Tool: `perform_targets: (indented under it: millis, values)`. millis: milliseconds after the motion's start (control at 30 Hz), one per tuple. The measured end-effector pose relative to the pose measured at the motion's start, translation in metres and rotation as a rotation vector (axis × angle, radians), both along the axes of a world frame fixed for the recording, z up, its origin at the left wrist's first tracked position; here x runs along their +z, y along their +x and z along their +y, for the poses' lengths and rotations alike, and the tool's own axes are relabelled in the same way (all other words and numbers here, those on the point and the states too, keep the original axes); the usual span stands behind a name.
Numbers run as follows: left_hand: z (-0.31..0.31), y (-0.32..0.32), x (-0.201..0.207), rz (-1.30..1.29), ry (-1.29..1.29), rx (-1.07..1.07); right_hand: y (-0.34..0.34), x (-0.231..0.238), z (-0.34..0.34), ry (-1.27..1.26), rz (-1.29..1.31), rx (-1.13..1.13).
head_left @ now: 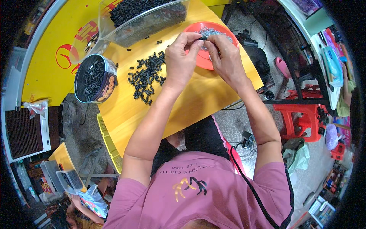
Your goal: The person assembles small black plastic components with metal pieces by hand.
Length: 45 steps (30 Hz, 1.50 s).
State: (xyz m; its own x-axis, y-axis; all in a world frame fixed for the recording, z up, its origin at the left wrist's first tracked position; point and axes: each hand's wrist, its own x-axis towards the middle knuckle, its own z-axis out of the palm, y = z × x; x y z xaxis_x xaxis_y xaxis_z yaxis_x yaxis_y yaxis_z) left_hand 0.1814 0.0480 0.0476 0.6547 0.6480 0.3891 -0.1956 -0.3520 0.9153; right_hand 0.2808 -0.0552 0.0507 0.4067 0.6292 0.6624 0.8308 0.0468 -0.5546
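My left hand (182, 58) pinches a small black plastic piece (203, 38) between thumb and fingertips. My right hand (225, 57) meets it there, thumb and finger closed at the piece's other side; whether a second small part sits in that pinch cannot be made out. Both hands are over a red bowl (204, 64) of small shiny, silvery or clear parts (213, 33). A loose pile of short black pieces (146, 76) lies on the yellow wooden table (126, 118), left of my left hand.
Behind the pile, a large clear bin (143, 32) is heaped with black pieces. A round tub (95, 78) at the left holds more of them, near a clear container (89, 42). A red stool (301, 122) stands on the floor at the right.
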Motion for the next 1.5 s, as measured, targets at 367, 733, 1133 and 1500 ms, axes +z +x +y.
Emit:
perform_targets:
  millis: [367, 733, 1133, 1500]
  values:
    - [0.008, -0.003, 0.004, 0.09, 0.26, 0.017, 0.003, -0.002, -0.002, -0.155, 0.155, 0.035]
    - [0.009, 0.002, 0.003, 0.04, -0.132, -0.069, 0.007, -0.013, 0.002, 0.012, 0.195, 0.048]
    - [0.014, 0.003, -0.008, 0.01, -0.292, -0.13, 0.012, -0.012, -0.001, -0.162, 0.978, 0.167]
    - [0.007, 0.0, -0.002, 0.111, 0.011, -0.027, 0.005, -0.009, 0.007, -0.215, 0.938, 0.091]
